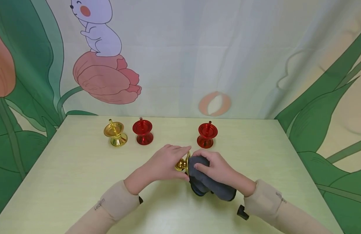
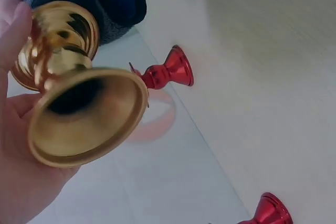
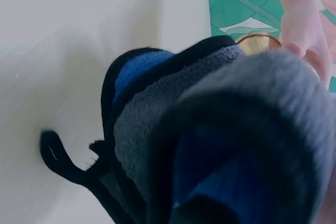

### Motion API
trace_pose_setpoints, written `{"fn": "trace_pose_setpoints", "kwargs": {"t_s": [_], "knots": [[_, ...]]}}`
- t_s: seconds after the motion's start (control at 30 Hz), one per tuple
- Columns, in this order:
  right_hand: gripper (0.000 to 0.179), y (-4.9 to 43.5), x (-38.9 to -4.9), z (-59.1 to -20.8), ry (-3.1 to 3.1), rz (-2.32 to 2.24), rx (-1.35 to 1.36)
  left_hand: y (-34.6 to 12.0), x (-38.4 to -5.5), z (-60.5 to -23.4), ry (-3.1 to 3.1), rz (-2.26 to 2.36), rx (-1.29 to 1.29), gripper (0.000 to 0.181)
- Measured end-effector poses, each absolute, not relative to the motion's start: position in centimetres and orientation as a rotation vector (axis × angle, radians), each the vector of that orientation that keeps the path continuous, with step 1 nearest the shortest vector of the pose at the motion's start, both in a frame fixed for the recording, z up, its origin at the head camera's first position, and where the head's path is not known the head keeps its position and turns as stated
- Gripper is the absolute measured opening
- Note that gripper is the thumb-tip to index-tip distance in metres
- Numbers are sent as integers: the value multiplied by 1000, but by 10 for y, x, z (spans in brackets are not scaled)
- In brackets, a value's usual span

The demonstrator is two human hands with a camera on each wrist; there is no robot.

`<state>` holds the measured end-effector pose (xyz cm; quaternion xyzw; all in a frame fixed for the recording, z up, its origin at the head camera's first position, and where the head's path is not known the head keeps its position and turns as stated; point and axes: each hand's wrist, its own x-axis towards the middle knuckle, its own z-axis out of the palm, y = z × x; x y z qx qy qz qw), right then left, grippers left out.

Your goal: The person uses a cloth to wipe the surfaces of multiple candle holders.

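Observation:
My left hand (image 1: 166,164) grips a shiny gold candle holder (image 1: 180,165), tipped on its side above the table. In the left wrist view the hollow, flared base of this gold candle holder (image 2: 94,124) faces the camera. A dark grey cloth (image 1: 211,182) with black edging and a blue reverse side is bunched in my right hand (image 1: 218,168). The cloth (image 3: 152,103) presses against the cup end of the holder and hides most of it. Fingers and thumb of the right hand pinch the cloth from above.
Behind my hands stand a gold candle holder (image 1: 118,139) and a red one (image 1: 144,138) at left, and another red candle holder (image 1: 205,141) just beyond the cloth. The pale table (image 1: 66,182) ends at a printed curtain (image 1: 174,65).

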<state>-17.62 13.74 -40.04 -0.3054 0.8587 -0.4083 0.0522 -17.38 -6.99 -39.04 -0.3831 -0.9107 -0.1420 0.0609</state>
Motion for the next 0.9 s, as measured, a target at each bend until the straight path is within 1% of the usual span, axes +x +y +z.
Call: {"fn": "trace_pose_setpoints", "kwargs": {"t_s": [0.1,0.17,0.43,0.9], "knots": [[21,136,-173,-399,2618,-1194,-1043,-71,-175,-388,-2874,-537,-1164,87],[21,134,-172,-399,2624,-1177,-1054,-70,-174,-388,-2907,-581,-1162,86],[24,134,-175,-402,2599,-1281,-866,-68,-168,-396,-2782,-470,-1081,79],[24,145,-178,-395,2602,-1287,-856,-83,-168,-403,-2795,-539,-971,78]]}}
